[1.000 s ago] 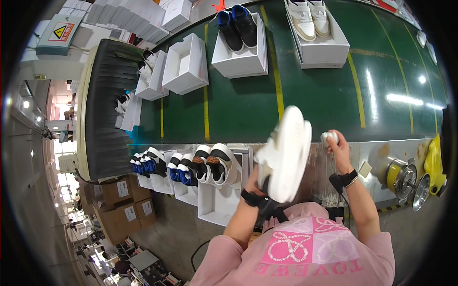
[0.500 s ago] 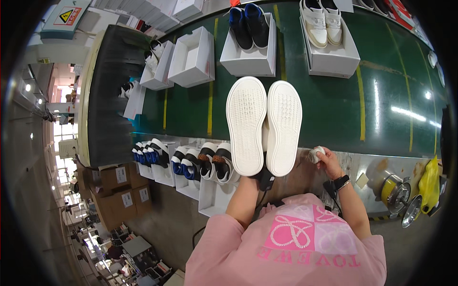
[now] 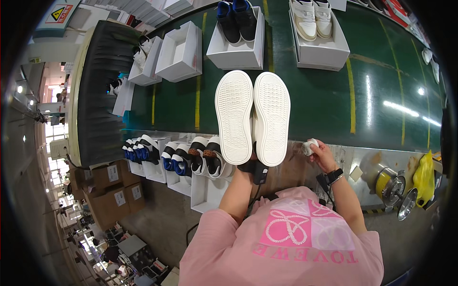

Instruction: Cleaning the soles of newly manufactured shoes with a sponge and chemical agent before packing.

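Two white shoes (image 3: pixel 234 117) are held up side by side in front of the green belt (image 3: pixel 319 105), their soles turned to the camera. The left forearm (image 3: pixel 236 193) is seen at their lower ends; the pair is grasped by the left hand, though its fingers are hidden behind the soles, so how firmly they are closed cannot be told. A crumpled white wad (image 3: pixel 310 147) is pinched in the right hand (image 3: pixel 323 156), apart from the shoes, over the metal ledge (image 3: pixel 365 155). If support is given only at the lower ends, a shoe could be tipped or dropped by a loosened hold. The pale soles could be scuffed by a brush against the ledge, or smudged by a soiled wad. The left hold could also be jerked by a snag of the cable (image 3: pixel 258 193) below that wrist.
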Tool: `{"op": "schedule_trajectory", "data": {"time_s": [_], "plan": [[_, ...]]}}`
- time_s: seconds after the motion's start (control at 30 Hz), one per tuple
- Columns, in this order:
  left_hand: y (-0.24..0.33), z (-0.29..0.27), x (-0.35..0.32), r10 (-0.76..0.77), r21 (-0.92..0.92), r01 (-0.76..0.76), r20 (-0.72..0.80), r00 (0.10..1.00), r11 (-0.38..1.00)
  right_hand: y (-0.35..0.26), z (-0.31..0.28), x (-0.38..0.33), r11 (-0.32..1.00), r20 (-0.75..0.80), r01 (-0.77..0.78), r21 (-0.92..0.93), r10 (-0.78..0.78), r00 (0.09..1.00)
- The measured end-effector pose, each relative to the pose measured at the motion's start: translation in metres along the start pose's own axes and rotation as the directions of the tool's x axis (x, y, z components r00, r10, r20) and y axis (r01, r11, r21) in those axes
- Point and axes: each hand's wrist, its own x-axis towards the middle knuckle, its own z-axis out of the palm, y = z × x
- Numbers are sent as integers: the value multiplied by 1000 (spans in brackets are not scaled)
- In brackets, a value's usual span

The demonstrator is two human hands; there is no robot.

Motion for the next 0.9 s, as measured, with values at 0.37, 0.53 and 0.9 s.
{"op": "schedule_trajectory", "data": {"time_s": [0.37,0.53,0.9], "plan": [[4,1,-1,-20,-55,20,8,1000,998,-1,3,0,1000,-8,7,7,-7,1000],[5,4,2,-8,-81,8,5,1000,997,1,0,1,1000,-17,12,5,-12,1000],[16,5,4,-16,-128,23,57,998,992,1,-2,5,1000,19,5,-3,-5,1000]]}}
